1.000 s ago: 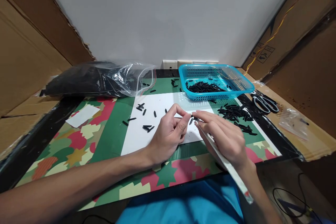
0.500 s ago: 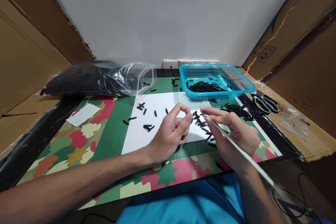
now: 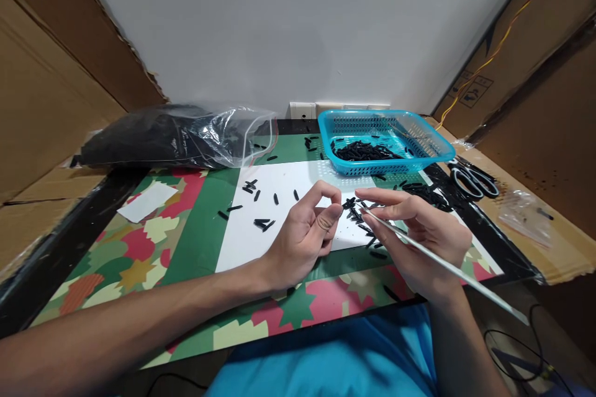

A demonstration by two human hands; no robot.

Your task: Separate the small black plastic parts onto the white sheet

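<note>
My left hand is closed over the white sheet, thumb and forefinger pinched together at a small dark piece. Between the thumb and fingers of my right hand is a long thin pale stick; its narrow end points at the left fingertips and its other end reaches down to the right. The two hands are close but apart. Several small black pieces lie between and behind them, and others are scattered on the left part of the sheet.
A blue basket holding many black pieces stands at the back right. Black-and-white scissors and a small clear bag lie right. A large plastic bag of dark material rests back left, with a white paper nearer.
My right hand has shifted slightly right, and the outer end of the stick has swung right and up. My left hand has stayed almost in place, still pinched.
</note>
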